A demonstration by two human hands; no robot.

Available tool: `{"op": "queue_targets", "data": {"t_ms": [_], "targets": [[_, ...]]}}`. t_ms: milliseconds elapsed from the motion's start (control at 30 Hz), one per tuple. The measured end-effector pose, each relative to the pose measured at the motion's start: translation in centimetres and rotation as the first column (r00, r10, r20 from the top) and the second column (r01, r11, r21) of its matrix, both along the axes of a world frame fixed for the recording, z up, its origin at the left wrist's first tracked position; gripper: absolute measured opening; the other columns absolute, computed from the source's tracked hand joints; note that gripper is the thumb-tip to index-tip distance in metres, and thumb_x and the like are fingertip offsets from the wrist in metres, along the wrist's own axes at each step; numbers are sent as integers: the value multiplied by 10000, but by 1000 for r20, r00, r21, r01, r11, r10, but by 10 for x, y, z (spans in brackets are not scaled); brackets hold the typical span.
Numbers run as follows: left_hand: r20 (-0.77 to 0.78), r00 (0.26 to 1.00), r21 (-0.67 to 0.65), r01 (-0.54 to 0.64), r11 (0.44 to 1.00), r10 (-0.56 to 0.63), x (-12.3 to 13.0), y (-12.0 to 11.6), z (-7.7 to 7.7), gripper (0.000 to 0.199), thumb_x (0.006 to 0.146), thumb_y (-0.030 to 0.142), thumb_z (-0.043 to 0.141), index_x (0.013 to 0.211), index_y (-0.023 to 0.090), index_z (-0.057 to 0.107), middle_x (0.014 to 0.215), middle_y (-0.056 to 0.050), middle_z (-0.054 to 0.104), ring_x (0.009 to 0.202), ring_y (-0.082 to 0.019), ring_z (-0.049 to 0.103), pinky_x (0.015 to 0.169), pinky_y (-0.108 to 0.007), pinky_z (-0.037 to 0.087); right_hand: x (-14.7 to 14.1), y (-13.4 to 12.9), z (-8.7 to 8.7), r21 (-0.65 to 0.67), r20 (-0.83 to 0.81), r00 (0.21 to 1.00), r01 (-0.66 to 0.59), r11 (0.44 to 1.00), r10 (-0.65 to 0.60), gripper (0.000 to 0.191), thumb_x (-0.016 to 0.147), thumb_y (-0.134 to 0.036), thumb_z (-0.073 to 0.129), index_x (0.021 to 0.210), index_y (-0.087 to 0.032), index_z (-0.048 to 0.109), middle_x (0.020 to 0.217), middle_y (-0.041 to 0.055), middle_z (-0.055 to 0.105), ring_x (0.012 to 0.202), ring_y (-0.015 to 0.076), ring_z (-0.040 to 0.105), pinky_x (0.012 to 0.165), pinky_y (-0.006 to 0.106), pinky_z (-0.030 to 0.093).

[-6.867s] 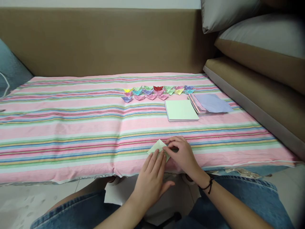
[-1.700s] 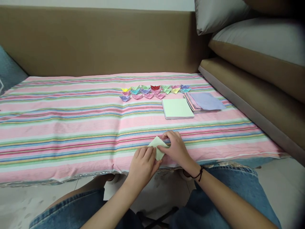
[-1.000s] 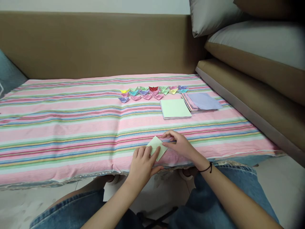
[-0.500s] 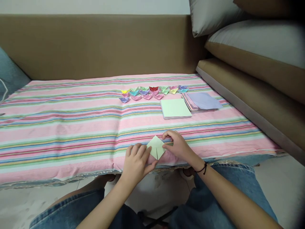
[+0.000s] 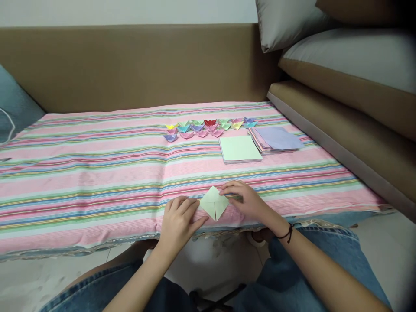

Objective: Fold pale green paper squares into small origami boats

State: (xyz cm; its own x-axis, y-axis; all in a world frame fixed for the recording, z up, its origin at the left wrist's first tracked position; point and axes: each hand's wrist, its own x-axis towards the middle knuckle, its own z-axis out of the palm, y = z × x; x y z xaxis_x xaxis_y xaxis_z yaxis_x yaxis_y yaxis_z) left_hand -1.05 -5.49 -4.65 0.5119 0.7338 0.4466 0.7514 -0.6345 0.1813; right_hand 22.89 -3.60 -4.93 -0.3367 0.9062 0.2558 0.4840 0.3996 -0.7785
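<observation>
A pale green paper (image 5: 214, 203), folded into a diamond with a slit running from its middle to the lower point, lies near the front edge of the striped cloth. My left hand (image 5: 180, 219) touches its left corner with the fingertips, the thumb spread below. On the right side my right hand (image 5: 244, 200) has its fingers at the upper right edge and its thumb by the right corner. Neither hand is closed round the paper. Farther back are rows of small folded paper shapes, among them a red one (image 5: 210, 123) and a yellow one (image 5: 171, 127).
A stack of light green square sheets (image 5: 240, 148) lies behind my right hand, beside a looser pile topped by a purple sheet (image 5: 279, 138). Brown and grey cushions (image 5: 338, 104) rise at the right. A brown backrest (image 5: 139, 69) spans the back.
My left hand has slid left and off the paper's face to its corner. My right hand has shifted slightly right, uncovering more of the diamond.
</observation>
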Motion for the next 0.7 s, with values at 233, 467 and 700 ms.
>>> {"op": "queue_targets", "data": {"t_ms": [233, 467, 700], "targets": [[62, 998, -134, 13, 991, -5, 4, 5, 2, 466, 787, 406, 587, 1200, 203, 512, 1106, -85, 619, 1025, -255, 489, 842, -388, 374, -8, -11, 3, 99, 72, 996, 42, 994, -49, 424, 712, 14, 451, 952, -253, 676, 1071, 68, 579, 1036, 238, 503, 855, 431, 444], [162, 986, -192, 70, 979, -38, 15, 11, 4, 259, 838, 342, 538, 1062, 234, 609, 1049, -56, 640, 982, -229, 508, 817, -382, 381, -8, -15, 13, 74, 177, 983, -58, 996, 44, 262, 793, -271, 618, 1053, -256, 646, 1198, 75, 535, 1122, 255, 447, 943, 443, 390], [266, 964, -229, 46, 972, 17, 21, 20, 0, 162, 853, 287, 520, 848, 194, 652, 881, -49, 662, 855, -197, 529, 746, -355, 397, -14, -16, 9, 84, 169, 986, 1, 996, -15, 391, 669, -420, 733, 1021, -267, 661, 1201, 73, 529, 1129, 275, 438, 941, 446, 381]]}}
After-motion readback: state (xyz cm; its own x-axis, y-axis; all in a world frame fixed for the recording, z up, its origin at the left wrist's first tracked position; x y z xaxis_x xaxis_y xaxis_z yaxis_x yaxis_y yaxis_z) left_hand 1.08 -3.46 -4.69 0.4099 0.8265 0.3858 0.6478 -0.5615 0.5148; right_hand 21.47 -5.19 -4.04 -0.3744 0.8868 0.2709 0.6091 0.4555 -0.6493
